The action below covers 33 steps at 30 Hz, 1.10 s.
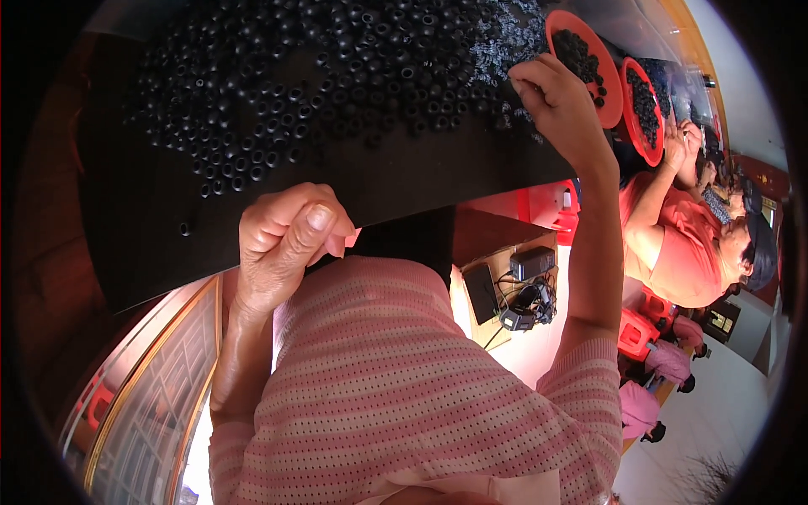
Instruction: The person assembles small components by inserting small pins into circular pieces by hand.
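My left hand [295, 229] is closed at the near edge of the black table, its thumb pressed on the curled fingers. Whatever it may hold is hidden. My right hand [555, 101] reaches to the far right, fingers pinched together beside a heap of small greyish spring-like pieces [505, 50]. Nothing can be made out between those fingertips. A wide spread of small black ring-shaped parts [337, 76] covers the far side of the table [370, 172]. One black ring [185, 229] lies apart, left of my left hand.
Beyond my right hand stands a red bowl [613, 101] with dark parts inside; another red bowl [629, 126] is next to it. A co-worker in an orange top [673, 244] sits at right. Below the table, a cardboard box [497, 244] bears power adapters and cables [530, 295].
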{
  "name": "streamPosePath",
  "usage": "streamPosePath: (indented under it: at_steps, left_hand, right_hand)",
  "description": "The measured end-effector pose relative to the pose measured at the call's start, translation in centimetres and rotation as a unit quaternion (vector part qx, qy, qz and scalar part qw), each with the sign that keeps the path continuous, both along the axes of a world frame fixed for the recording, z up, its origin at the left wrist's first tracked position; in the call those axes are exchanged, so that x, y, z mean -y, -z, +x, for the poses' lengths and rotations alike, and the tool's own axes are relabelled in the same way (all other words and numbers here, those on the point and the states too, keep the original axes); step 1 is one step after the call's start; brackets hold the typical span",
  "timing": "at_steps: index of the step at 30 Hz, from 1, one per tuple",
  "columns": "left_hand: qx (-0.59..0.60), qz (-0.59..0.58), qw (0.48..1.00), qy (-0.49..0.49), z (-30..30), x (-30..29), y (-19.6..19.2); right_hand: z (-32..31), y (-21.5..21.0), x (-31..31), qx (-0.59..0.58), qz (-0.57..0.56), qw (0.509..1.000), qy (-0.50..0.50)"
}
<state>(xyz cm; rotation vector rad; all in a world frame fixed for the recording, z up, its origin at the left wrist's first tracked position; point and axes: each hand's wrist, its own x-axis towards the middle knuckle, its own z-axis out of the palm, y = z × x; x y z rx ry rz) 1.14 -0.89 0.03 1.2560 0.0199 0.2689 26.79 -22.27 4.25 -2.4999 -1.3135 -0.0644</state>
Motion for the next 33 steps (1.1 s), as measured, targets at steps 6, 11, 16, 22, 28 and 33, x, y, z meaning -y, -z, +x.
streamPosePath:
  at_steps: [6, 11, 16, 22, 28, 33]
  left_hand:
    - [-0.002, 0.002, 1.000, 0.002, 0.0, -0.1, 0.0]
    - [-0.004, 0.007, 1.000, 0.003, -0.1, -0.1, -0.1]
    - [-0.006, 0.001, 1.000, -0.002, -0.2, 0.0, 0.0]
    - [-0.004, -0.001, 1.000, 0.007, 0.0, -0.1, 0.1]
    - [-0.011, 0.007, 1.000, 0.004, 0.1, -0.1, -0.1]
    - [-0.014, 0.002, 1.000, -0.003, 0.1, 0.1, -0.3]
  right_hand:
    - [0.5, 0.1, -0.3, 0.057, -0.028, 0.998, 0.030]
    - [-0.2, 0.1, -1.2, 0.025, -0.051, 0.998, 0.020]
    - [-1.0, -0.9, -1.1, 0.001, -0.013, 1.000, 0.007]
    - [-3.1, -1.2, -0.6, -0.082, -0.068, 0.994, -0.039]
    - [-3.3, -0.2, -1.3, 0.013, -0.052, 0.998, -0.017]
    - [-3.7, 0.2, -1.1, 0.024, -0.049, 0.998, -0.030]
